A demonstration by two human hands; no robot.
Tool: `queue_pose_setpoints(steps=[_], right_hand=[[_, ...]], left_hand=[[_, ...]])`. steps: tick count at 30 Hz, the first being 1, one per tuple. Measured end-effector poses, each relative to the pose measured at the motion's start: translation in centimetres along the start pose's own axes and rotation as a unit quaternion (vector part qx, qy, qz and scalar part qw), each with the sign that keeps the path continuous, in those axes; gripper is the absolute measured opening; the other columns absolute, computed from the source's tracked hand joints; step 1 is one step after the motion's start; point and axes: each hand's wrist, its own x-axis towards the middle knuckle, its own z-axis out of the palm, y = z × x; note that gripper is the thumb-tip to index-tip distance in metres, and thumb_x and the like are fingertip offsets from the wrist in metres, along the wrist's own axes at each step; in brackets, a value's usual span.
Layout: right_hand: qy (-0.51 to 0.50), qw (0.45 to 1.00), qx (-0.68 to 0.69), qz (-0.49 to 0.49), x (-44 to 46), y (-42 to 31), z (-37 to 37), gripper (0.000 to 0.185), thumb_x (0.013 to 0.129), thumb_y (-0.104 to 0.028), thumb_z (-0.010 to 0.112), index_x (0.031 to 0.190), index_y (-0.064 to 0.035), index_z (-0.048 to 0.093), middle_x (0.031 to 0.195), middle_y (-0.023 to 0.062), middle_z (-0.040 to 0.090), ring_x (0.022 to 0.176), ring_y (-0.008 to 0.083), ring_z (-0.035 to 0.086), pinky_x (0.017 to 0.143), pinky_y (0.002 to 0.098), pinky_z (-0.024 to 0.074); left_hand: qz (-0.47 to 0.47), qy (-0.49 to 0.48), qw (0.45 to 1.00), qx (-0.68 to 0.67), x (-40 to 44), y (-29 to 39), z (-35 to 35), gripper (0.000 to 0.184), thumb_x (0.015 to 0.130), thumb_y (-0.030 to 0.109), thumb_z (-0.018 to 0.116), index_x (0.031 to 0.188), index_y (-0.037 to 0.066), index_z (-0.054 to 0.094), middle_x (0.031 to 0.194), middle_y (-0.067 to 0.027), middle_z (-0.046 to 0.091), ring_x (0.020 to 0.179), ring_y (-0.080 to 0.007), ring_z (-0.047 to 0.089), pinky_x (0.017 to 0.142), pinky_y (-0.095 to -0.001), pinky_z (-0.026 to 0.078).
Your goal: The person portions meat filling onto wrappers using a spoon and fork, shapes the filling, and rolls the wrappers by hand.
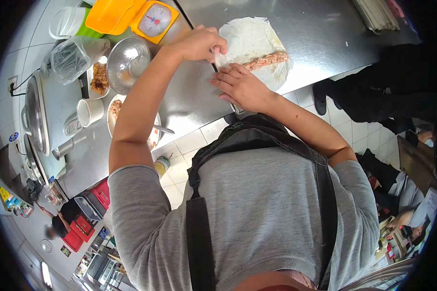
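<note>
A thin, whitish wrapper sheet point(247, 36) lies flat on the steel counter, with a long strip of pink minced filling point(272, 59) across its near part. My left hand point(199, 46) pinches the sheet's left edge, lifting a small fold of it between thumb and fingers. Beside it, my right hand point(245, 88) lies palm down over the near left corner of the sheet. Its fingers are stretched out and apart, the foremost touching the left end of the filling. What lies under that palm is hidden.
On the left stand a plate of minced filling point(114, 109) with a spoon point(164, 129), a metal bowl point(128, 65), a white cup point(90, 112) and browned food point(100, 78) in a dish. A yellow scale point(154, 20) stands behind. Another person's dark-clothed legs point(359, 89) are at right.
</note>
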Motion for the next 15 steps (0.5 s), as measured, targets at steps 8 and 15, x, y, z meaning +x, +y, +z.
queue_pose_setpoints(steps=[8,15], right_hand=[[-0.006,0.998,0.066,0.023,1.1,0.6,-0.4,0.043,0.095,-0.031,0.066,0.129,-0.0060,0.063,0.134,0.0129,0.062,0.123,0.0286,0.057,0.110,0.0441,0.0374],[-0.023,0.993,0.093,0.076,1.4,2.3,-1.4,0.037,0.095,-0.029,0.067,0.123,-0.0044,0.067,0.126,0.0121,0.067,0.122,0.0290,0.058,0.108,0.0441,0.0388]], left_hand=[[-0.046,-0.012,0.999,0.021,1.1,-1.2,-0.9,0.016,0.079,0.008,0.072,0.093,0.014,0.071,0.088,0.0032,0.067,0.098,-0.0204,0.058,0.098,-0.0367,0.039],[-0.128,0.163,0.971,0.116,-3.3,3.0,1.9,0.035,0.085,-0.001,0.061,0.114,0.013,0.072,0.120,-0.0025,0.070,0.124,-0.0237,0.058,0.112,-0.0443,0.040]])
